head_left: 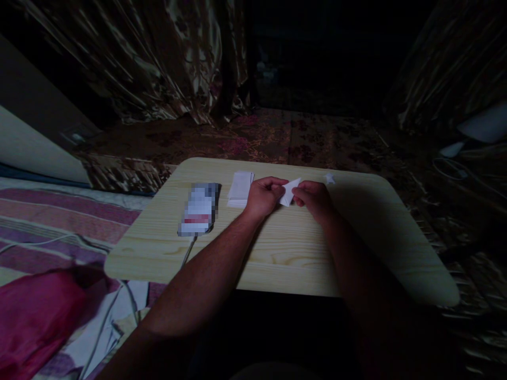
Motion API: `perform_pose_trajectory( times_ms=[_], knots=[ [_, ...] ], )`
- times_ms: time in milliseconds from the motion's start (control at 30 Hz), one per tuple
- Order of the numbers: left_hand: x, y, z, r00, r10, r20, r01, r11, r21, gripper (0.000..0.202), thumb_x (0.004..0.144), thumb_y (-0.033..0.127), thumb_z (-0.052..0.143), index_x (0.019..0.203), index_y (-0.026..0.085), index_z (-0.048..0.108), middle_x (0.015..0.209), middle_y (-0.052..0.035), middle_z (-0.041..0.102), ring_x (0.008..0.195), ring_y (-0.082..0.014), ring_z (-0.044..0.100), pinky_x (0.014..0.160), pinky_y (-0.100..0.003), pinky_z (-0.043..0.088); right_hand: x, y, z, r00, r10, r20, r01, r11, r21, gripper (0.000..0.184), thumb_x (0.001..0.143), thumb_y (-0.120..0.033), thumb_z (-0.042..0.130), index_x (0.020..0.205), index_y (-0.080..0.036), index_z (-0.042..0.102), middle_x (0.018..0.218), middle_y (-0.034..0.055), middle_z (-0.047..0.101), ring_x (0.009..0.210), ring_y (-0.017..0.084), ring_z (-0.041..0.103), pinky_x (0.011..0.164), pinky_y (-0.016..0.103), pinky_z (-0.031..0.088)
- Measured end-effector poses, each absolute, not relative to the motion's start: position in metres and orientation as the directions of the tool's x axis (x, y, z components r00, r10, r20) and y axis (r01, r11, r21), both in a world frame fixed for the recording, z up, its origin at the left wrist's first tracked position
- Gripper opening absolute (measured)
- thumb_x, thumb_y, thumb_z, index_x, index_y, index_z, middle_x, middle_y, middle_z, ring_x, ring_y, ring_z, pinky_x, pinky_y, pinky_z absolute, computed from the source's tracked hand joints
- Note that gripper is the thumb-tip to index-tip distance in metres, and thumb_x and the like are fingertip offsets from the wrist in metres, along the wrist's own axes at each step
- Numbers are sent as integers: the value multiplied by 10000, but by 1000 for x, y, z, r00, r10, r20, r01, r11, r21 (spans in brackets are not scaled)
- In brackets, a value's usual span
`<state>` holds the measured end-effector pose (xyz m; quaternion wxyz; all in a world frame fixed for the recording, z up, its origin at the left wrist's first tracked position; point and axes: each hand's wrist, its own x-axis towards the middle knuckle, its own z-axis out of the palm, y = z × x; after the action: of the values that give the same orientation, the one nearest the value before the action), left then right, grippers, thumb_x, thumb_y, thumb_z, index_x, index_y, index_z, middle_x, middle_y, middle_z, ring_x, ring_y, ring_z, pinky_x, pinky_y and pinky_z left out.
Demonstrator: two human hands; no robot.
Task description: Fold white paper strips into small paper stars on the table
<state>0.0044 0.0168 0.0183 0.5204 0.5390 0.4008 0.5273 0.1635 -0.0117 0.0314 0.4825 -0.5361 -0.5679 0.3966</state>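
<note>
A folded piece of white paper with slanted edges is held up over the table between both hands. My left hand pinches its left side, thumb on top. On the right side, my right hand grips the paper between thumb and curled fingers. Just left of my left hand lies a stack of white paper sheets. Beyond my right hand, a small white folded paper piece rests near the table's far edge.
The pale wooden table has rounded corners. A phone, its screen blurred, lies at the left with a cable running off the near edge. Beside the table are a striped bedspread and a pink bag. Patterned curtains hang behind.
</note>
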Motion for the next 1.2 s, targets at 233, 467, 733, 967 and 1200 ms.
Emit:
perform_pose_trajectory(
  times_ms=[233, 467, 733, 967, 1200],
  knots=[
    [5, 16, 21, 91, 986, 138, -135, -125, 983, 252, 629, 229, 709, 862, 145, 756, 605, 5, 613, 507, -75, 468, 502, -213, 356, 161, -14, 33, -5, 996, 91, 230, 90, -969, 206, 731, -329, 622, 618, -156, 614, 520, -3, 584, 473, 103, 496, 483, 242, 373],
    [5, 15, 21, 96, 982, 161, -144, -147, 979, 248, 653, 232, 699, 877, 143, 754, 590, 7, 600, 492, -71, 457, 494, -214, 358, 159, -16, 36, 13, 996, 90, 246, 84, -966, 204, 727, -327, 622, 603, -167, 592, 506, -14, 571, 463, 96, 474, 482, 237, 359],
    [5, 16, 19, 74, 985, 158, -138, -147, 979, 245, 655, 227, 697, 879, 146, 752, 584, 7, 596, 493, -75, 458, 502, -219, 362, 158, -17, 35, -7, 997, 75, 265, 75, -961, 194, 717, -324, 625, 612, -161, 610, 507, -10, 576, 465, 98, 480, 482, 239, 362],
    [5, 14, 22, 66, 986, 152, -142, -142, 980, 251, 652, 226, 696, 881, 140, 750, 606, -2, 613, 501, -76, 469, 496, -216, 361, 157, -15, 32, 2, 998, 69, 271, 66, -960, 197, 722, -332, 622, 623, -161, 612, 514, -11, 582, 454, 95, 478, 471, 235, 358],
    [3, 16, 21, 45, 987, 155, -121, -148, 982, 243, 650, 229, 700, 872, 146, 754, 585, 7, 597, 485, -67, 435, 473, -209, 324, 158, -13, 26, -33, 995, 98, 263, 103, -959, 207, 730, -340, 628, 623, -164, 610, 530, -6, 594, 458, 96, 484, 460, 230, 361]
  ],
)
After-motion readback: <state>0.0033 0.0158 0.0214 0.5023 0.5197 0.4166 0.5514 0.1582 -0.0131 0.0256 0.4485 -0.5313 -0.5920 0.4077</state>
